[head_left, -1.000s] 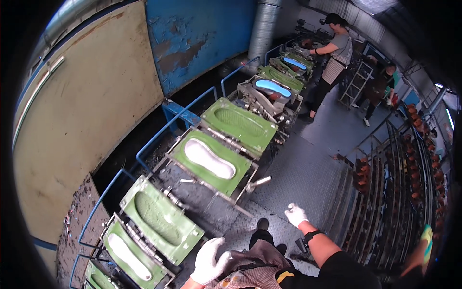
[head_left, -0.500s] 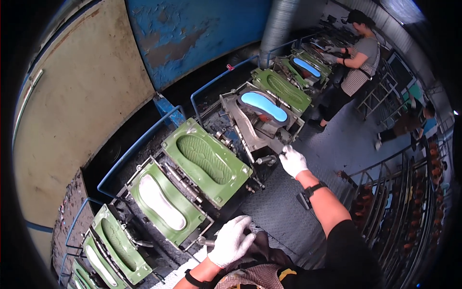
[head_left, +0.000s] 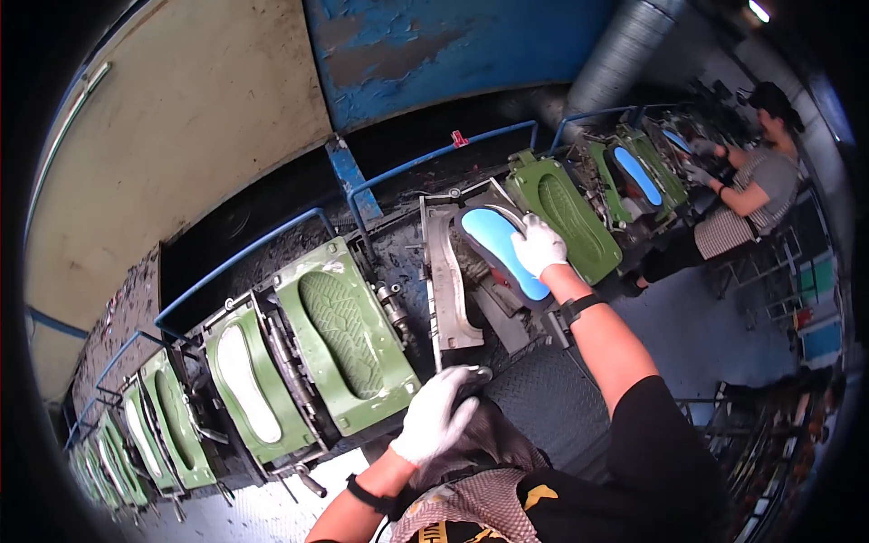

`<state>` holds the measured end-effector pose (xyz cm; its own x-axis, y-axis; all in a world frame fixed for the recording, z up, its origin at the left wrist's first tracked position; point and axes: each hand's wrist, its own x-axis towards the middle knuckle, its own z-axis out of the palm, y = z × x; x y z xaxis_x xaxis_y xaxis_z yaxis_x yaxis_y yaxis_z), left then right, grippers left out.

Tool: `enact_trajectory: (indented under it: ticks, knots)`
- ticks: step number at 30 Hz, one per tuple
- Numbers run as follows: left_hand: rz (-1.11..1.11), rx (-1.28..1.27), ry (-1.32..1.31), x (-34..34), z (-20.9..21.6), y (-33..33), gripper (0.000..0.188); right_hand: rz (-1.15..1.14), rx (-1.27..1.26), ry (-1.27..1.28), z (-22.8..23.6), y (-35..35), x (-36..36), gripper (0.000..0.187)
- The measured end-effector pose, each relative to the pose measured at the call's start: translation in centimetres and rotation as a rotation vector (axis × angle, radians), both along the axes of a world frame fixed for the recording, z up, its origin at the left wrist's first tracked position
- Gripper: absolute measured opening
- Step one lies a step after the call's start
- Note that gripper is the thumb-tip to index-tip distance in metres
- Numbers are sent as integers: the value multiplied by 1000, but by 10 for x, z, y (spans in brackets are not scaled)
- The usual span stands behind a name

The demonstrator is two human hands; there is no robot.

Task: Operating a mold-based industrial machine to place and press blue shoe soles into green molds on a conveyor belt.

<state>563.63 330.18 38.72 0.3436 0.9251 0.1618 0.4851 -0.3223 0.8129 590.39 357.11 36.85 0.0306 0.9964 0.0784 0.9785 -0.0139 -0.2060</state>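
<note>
My right hand (head_left: 540, 248), in a white glove, is at the right edge of an upside-down shoe form with a bright blue bottom (head_left: 501, 237) and dark grey sides. Its thumb lies on the blue face, and the bent fingers are at the rim. The form sits over an opened metal mould (head_left: 450, 281) whose curved side plate stands to its left. My left hand (head_left: 439, 418), also gloved, has its fingers around a short metal handle (head_left: 477, 375) at the mould's near corner; the thumb stands partly away and the grip is partly hidden.
To the left runs a row of green moulds (head_left: 348, 335), one with a white sole-shaped filling (head_left: 246, 385). Another green mould (head_left: 566, 217) stands to the right. Blue rails (head_left: 244, 271) line the back. A co-worker (head_left: 756, 181) works at the far right beside another blue-bottomed form (head_left: 637, 176).
My right hand has moved from beside the mould's near corner up to the blue-bottomed form. My left hand has come to the metal handle. The view has turned, showing more moulds at left.
</note>
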Motion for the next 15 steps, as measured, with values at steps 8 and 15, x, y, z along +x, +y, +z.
enact_trajectory:
  ticks: [8, 15]
  knots:
    - [637, -524, -829, 146, -67, 252, 76, 161, -240, 283, -4, 35, 52, 36]
    - [554, -497, -1223, 153, -104, 275, 55, 225, -298, 424, -15, 48, 68, 34]
